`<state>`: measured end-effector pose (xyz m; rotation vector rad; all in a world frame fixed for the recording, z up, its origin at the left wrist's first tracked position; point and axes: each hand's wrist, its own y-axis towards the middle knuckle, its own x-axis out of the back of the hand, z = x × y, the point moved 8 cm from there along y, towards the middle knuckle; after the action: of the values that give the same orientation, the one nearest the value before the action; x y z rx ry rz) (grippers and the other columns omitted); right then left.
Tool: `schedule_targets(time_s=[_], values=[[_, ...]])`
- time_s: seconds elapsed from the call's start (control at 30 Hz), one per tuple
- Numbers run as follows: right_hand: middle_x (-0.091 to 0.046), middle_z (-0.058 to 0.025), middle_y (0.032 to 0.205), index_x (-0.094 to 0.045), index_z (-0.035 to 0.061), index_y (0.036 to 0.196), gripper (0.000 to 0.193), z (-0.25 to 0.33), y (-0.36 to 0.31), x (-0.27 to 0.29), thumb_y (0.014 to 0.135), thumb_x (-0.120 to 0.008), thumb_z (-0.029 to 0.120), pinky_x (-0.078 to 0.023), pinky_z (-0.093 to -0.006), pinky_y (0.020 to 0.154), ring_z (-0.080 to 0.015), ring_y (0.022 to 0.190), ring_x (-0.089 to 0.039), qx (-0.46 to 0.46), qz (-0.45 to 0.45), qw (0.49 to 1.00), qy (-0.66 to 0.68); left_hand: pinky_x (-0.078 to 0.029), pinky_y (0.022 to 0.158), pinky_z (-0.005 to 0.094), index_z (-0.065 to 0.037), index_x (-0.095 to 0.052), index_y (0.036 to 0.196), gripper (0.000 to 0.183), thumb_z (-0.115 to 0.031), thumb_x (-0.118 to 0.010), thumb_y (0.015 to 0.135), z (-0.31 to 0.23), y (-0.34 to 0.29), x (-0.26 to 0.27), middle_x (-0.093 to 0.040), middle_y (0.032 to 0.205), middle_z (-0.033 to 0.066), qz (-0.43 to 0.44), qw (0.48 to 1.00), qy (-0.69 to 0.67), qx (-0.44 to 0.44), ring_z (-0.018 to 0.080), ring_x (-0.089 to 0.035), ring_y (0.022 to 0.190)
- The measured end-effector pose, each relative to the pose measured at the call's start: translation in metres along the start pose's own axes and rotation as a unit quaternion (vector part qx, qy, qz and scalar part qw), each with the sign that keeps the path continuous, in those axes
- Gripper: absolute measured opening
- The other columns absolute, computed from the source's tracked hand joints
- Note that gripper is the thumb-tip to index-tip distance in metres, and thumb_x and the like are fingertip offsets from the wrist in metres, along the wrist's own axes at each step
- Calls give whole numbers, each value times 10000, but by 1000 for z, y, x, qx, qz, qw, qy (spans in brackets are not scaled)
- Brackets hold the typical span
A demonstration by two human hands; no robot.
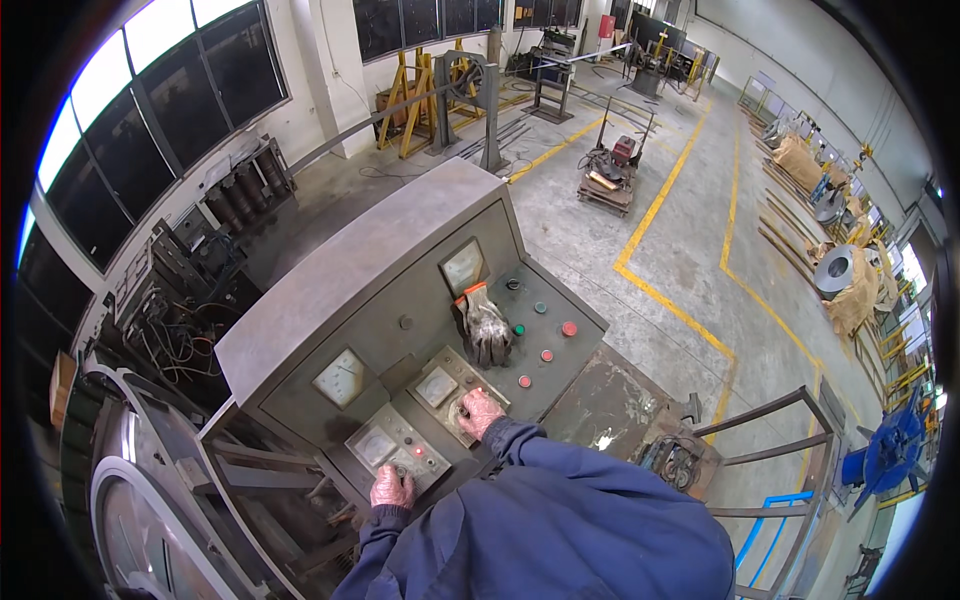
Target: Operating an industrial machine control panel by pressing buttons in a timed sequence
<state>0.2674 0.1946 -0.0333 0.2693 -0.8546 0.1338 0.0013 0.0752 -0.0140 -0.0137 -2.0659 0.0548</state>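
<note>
A grey control console stands in front of me, with two small panels let into its sloping face. My left hand is at the lower edge of the left panel, its fingers closed around a small knob there. On the right panel, my right hand has its fingertips curled on another knob, mostly hidden by the fingers. Each panel carries a dial meter. A red lamp glows on the left one. Stained work gloves with orange cuffs lie on the console above my right hand.
Red push buttons and green ones sit right of the gloves. Two larger gauges, the left gauge and upper gauge, face me. A metal railing stands at right, a loaded cart beyond, and a blue fan far right.
</note>
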Motion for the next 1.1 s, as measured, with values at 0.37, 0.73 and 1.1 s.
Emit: schedule_targets(time_s=[0.37,0.73,1.1], values=[[-595,-200,1064,-617,62,1042,301,-3,0,-3,800,-708,216,-499,-462,898,-384,1022,-603,-3,5,1000,14,-522,774,517,-63,-534,1097,365,-281,-695,853,0,0,2,-616,1025,213,-9,1000,-1,-10,438,-641,897],[-613,-188,1013,-622,47,1032,274,2,0,2,811,-697,190,-468,-458,948,-387,1051,-571,-4,-3,1000,17,-521,755,528,-69,-541,1087,354,-284,-698,853,-1,0,2,-615,1018,212,-7,1000,-2,1,445,-641,883],[-603,-191,1029,-616,51,1025,272,2,1,2,806,-696,192,-463,-465,951,-391,1061,-564,-16,11,1000,15,-518,764,520,-60,-543,1089,360,-289,-694,855,-3,0,4,-614,1010,213,-13,1000,-1,-11,438,-641,884]])
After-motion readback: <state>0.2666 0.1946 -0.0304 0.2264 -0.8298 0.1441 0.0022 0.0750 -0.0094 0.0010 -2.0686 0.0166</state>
